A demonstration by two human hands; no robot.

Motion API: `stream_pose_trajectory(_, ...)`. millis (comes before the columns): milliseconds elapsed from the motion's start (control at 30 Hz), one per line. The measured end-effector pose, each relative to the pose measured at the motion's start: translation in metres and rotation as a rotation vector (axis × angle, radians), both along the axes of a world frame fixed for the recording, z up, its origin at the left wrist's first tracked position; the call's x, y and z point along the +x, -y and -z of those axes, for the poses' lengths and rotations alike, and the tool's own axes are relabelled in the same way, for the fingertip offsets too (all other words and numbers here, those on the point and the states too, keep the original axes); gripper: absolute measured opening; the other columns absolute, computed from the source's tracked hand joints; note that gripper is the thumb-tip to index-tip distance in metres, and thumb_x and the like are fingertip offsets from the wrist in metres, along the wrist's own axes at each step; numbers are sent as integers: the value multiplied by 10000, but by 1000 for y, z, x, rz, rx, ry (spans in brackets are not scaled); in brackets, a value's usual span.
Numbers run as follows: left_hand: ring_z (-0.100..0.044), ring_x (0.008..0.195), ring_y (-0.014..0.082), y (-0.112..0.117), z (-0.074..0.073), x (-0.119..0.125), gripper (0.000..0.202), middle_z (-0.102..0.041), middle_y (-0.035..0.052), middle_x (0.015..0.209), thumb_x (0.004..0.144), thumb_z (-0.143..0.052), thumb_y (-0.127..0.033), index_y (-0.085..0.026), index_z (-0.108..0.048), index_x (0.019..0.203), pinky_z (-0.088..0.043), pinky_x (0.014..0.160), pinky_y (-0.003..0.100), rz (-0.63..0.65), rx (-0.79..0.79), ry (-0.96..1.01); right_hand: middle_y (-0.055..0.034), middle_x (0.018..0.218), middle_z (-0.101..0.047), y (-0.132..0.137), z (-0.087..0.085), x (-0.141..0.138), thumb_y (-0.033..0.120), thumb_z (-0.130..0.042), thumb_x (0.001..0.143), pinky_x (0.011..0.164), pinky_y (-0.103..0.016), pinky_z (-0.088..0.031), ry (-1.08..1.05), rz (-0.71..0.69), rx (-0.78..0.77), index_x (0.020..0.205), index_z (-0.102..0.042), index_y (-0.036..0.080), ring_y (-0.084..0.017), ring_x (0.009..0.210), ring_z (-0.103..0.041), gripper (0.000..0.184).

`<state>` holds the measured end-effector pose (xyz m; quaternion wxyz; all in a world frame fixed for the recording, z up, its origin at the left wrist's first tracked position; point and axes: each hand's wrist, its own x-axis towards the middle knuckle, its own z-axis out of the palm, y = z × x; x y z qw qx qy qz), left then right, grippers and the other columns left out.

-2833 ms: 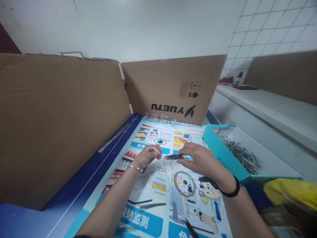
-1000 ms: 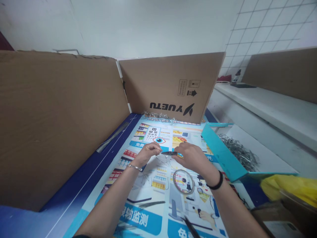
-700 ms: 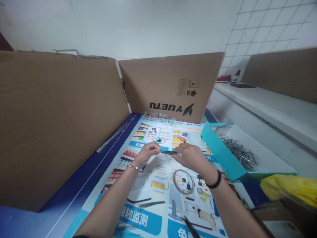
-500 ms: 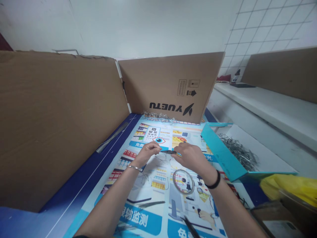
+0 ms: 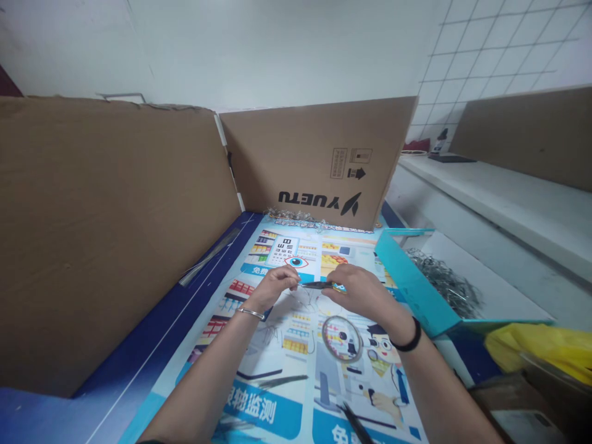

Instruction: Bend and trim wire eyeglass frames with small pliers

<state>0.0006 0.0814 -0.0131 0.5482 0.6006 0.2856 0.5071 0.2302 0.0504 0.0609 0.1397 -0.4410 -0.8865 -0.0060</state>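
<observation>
My right hand (image 5: pixel 358 290) is closed around needle-nose pliers (image 5: pixel 318 285), whose dark jaws point left. My left hand (image 5: pixel 277 285) is closed in a pinch, thumb against fingers, at the tips of those jaws. A thin bit of wire (image 5: pixel 300 284) shows between its fingertips and the pliers, though most of it is too small to make out. Below the hands, fine loose wires (image 5: pixel 271 333) lie on the printed sheet. A coiled ring of wire (image 5: pixel 342 339) rests nearer my right forearm.
A teal box (image 5: pixel 419 287) with a tangle of wire pieces (image 5: pixel 444 283) stands at right. Cardboard panels (image 5: pixel 319 154) rise at the back and left. Dark straight strands (image 5: pixel 282 381) and a dark pointed bundle (image 5: pixel 355 424) lie in front. A yellow bag (image 5: pixel 546 348) sits at lower right.
My right hand and the pliers have shifted slightly right and the wrist has turned a little. The left hand stays nearly in place.
</observation>
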Motion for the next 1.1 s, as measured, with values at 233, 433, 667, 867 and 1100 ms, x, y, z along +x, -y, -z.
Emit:
stream_pose_trajectory(233,-533,580,109,1,1,-1,140,-573,1,600,704,-688,-244,-140,-621,638,-410,626,253,15,-44,-11,-62,853,-658,0,3,-4,415,-513,854,736,-292,-412,4,-5,1,932,-655,201,-199,863,-594,269)
stream_pose_trajectory(433,-595,647,140,0,3,-1,153,-646,44,741,709,-691,-281,-133,-666,732,-445,625,267,60,-108,-11,-55,839,-661,1,2,-5,389,-544,836,713,-290,-408,41,21,15,913,-665,210,-201,845,-597,230)
stream_pose_trajectory(667,-594,778,167,-1,4,-1,108,-665,60,793,720,-684,-246,-141,-695,740,-432,748,290,23,-47,-42,-55,836,-665,-1,6,-5,394,-547,835,703,-279,-411,43,36,22,919,-672,222,-203,855,-602,229)
stream_pose_trajectory(867,-599,793,168,-2,6,0,96,-679,42,800,687,-694,-241,-156,-682,729,-428,766,286,-41,-100,-47,-46,883,-671,-10,16,-1,391,-557,825,713,-284,-424,-32,28,8,913,-666,228,-206,880,-600,215)
stream_pose_trajectory(1100,-601,828,171,-10,16,0,99,-687,65,868,694,-667,-239,-149,-675,734,-432,735,278,-132,-137,-20,-75,928,-657,-44,57,25,445,-492,847,697,-263,-428,-107,237,6,921,-659,197,-196,875,-599,308)
